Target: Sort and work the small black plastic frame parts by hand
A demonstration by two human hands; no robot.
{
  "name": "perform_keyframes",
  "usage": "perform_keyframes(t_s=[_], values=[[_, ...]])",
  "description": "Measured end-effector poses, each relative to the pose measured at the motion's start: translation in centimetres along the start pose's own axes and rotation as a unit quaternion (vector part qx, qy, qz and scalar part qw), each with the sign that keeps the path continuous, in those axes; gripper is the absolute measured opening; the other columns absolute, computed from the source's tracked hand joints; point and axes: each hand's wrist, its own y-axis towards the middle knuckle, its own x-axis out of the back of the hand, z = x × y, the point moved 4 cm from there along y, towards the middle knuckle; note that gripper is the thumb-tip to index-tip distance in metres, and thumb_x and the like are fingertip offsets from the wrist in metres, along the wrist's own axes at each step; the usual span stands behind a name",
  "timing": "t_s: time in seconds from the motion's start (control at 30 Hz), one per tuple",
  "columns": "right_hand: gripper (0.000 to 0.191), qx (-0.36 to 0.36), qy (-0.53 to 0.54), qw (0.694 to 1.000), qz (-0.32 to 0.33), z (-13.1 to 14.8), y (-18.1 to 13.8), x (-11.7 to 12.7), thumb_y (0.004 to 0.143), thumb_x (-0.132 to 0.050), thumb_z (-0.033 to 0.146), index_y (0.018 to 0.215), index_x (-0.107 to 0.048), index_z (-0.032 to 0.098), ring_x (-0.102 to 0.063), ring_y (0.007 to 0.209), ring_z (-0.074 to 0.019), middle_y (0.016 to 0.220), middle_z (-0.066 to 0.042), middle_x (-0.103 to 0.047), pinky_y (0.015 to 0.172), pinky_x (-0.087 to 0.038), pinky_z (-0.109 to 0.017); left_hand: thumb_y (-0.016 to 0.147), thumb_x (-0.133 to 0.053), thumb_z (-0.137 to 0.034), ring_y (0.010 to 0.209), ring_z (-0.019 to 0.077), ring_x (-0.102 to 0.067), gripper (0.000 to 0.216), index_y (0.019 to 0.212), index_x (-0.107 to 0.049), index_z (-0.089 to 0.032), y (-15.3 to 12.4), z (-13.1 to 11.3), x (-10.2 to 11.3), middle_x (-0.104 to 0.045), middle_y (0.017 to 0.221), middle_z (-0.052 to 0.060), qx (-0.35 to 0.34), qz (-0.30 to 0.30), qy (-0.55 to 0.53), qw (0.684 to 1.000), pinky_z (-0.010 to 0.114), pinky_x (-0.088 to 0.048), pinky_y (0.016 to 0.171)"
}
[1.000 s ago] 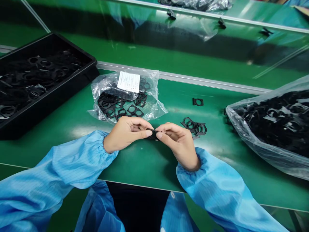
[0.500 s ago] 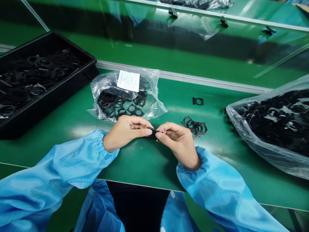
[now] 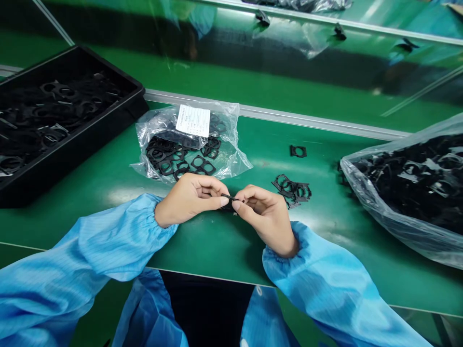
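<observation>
My left hand [image 3: 190, 198] and my right hand [image 3: 265, 217] meet above the green workbench [image 3: 231, 246]. Between their fingertips they pinch a small black plastic frame [image 3: 228, 202], mostly hidden by my fingers. A clear plastic bag [image 3: 191, 127] with a white label lies just beyond my left hand, holding several similar black frames. Close to my right hand sits a small heap of black frames [image 3: 291, 190]. One more black frame [image 3: 298, 151] lies alone farther back.
A black tray [image 3: 65, 120] of black frames stands at the back left. A large clear bag [image 3: 408, 183] full of black parts lies at the right. A metal rail [image 3: 275, 115] runs behind the bench, with another green surface and black clips beyond.
My hands have shifted the black frame slightly between my fingertips, and it now shows as a thinner edge. The view has moved very slightly. The bags, tray and loose frames stay in place.
</observation>
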Motion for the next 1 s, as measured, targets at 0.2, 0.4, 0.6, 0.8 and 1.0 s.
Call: perform_keyframes(t_s=[0.2,0.4,0.6,0.8,1.0], values=[[0.032,-0.016,0.044,0.999,-0.005,-0.32,0.19,0.2,0.068,-0.093,0.045,0.073,-0.076,0.018,-0.062,0.054,-0.0111,0.066,0.001,-0.067,0.057,-0.053,-0.026,0.062,-0.091,-0.025,0.065,0.0142,-0.071,0.022,0.073,-0.077,-0.014,0.08,0.07,0.22,-0.075,0.067,0.003,0.028,-0.01,-0.013,0.999,0.023,-0.06,0.065],[0.023,0.027,0.027,0.999,-0.033,-0.09,0.19,0.51,0.074,-0.09,0.041,0.077,-0.081,0.021,-0.065,0.057,-0.0122,0.073,-0.001,-0.069,0.06,-0.057,-0.028,0.061,-0.095,-0.039,0.069,0.0177,-0.073,0.034,0.074,-0.076,-0.014,0.07,0.51,0.27,-0.077,0.072,0.005,0.029,-0.044,-0.035,0.998,0.029,-0.062,0.069],[0.023,0.004,0.05,0.999,-0.003,-0.35,0.19,0.3,0.074,-0.091,0.038,0.083,-0.079,0.019,-0.064,0.057,-0.0108,0.073,0.001,-0.067,0.059,-0.054,-0.026,0.062,-0.094,-0.035,0.071,0.019,-0.074,0.03,0.075,-0.077,-0.014,0.05,0.72,0.24,-0.078,0.074,0.006,0.029,-0.04,-0.044,0.998,0.03,-0.062,0.07],[0.028,-0.002,0.049,0.999,0.01,-0.22,0.2,0.45,0.073,-0.091,0.041,0.081,-0.077,0.018,-0.063,0.057,-0.0108,0.071,0.002,-0.065,0.059,-0.055,-0.027,0.059,-0.096,-0.037,0.067,0.0155,-0.07,0.033,0.071,-0.075,-0.014,0.18,0.6,-0.09,-0.074,0.069,0.003,0.042,-0.003,-0.092,0.995,0.028,-0.061,0.068],[0.036,-0.017,0.05,0.998,0.023,-0.06,0.34,0.42,0.065,-0.094,0.046,0.073,-0.075,0.018,-0.062,0.054,-0.0105,0.068,0.001,-0.065,0.055,-0.054,-0.025,0.058,-0.096,-0.031,0.065,0.0142,-0.067,0.03,0.071,-0.074,-0.013,0.08,0.35,-0.32,-0.073,0.068,0.003,0.071,0.006,-0.068,0.995,0.026,-0.059,0.065]])
